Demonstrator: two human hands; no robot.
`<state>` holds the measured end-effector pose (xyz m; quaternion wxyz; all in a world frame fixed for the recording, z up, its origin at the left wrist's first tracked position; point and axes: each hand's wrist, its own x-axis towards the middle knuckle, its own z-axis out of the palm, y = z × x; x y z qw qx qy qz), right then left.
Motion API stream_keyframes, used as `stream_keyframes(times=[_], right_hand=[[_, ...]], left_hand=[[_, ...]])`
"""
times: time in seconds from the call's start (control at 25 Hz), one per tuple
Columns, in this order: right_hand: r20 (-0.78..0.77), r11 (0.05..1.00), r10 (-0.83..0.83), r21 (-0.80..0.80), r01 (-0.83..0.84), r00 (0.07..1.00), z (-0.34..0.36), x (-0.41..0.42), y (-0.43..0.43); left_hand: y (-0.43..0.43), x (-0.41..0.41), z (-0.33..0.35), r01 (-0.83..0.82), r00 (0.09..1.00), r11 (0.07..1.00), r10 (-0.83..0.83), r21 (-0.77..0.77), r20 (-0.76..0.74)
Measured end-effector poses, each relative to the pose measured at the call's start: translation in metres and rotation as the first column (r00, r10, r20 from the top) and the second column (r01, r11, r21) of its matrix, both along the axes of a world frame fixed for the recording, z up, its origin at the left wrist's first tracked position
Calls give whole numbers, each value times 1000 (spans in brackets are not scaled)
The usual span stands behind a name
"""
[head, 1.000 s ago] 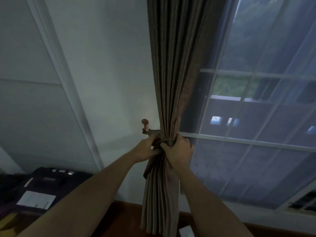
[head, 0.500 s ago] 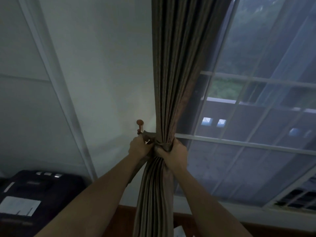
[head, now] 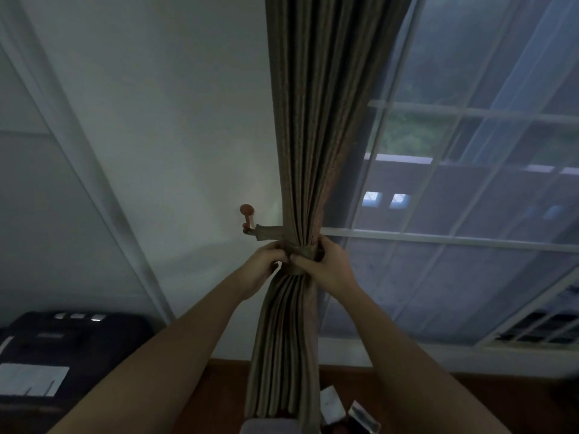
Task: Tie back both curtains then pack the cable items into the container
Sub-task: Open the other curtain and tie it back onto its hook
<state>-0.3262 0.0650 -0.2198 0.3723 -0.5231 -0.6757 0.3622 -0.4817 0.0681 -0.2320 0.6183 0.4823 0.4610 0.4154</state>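
Note:
A brown pleated curtain [head: 316,120] hangs gathered beside the window. A matching fabric tieback [head: 272,233] wraps round it at waist height and runs left to a reddish wooden wall hook [head: 247,214]. My left hand [head: 264,261] grips the tieback on the curtain's left side. My right hand [head: 329,264] grips the tieback and the bunched curtain from the right. The two hands' fingertips meet at the front of the band. No cable items can be made out.
A white wall and a slanted white frame [head: 94,170] are at the left. A dark case [head: 62,349] with a white label sits at the lower left. The window [head: 470,214] has a sheer curtain. Small white items [head: 347,408] lie on the wooden floor.
My view has tilted and shifted a little. My hands have closed in on the front of the tieback; the band now sits tighter round the curtain.

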Motion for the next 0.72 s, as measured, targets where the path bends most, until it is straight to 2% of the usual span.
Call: stream_keyframes(times=[0.12, 0.24, 0.32, 0.4, 0.52, 0.64, 0.68, 0.72], right_hand=[[-71, 996, 70, -54, -74, 995, -7, 8, 0], [-350, 965, 142, -158, -208, 926, -11, 14, -3], [-475, 951, 59, -241, -194, 878, -7, 14, -3], [-428, 948, -16, -294, -122, 904, -8, 14, 7], [-317, 941, -29, -329, -81, 948, -8, 16, 19], [-447, 890, 69, -376, -257, 892, 7, 19, 17], [-410, 867, 132, -394, -306, 903, 14, 22, 16], [-310, 847, 205, -420, -326, 929, 20, 25, 19]], left_hand=[[-1, 1, 0, 87, 996, 996, -88, -28, -18], [0, 6, -8, 70, 996, 997, -69, -28, 62], [2, 15, -14, 28, 992, 999, -26, -20, 120], [5, 21, -19, -25, 984, 999, 31, -35, 174], [6, 21, -20, -55, 983, 997, 63, -52, 171], [6, 15, -22, -34, 986, 997, 44, -62, 163], [6, 13, -21, -28, 986, 998, 38, -64, 161], [6, 10, -22, -23, 987, 997, 34, -69, 159]])
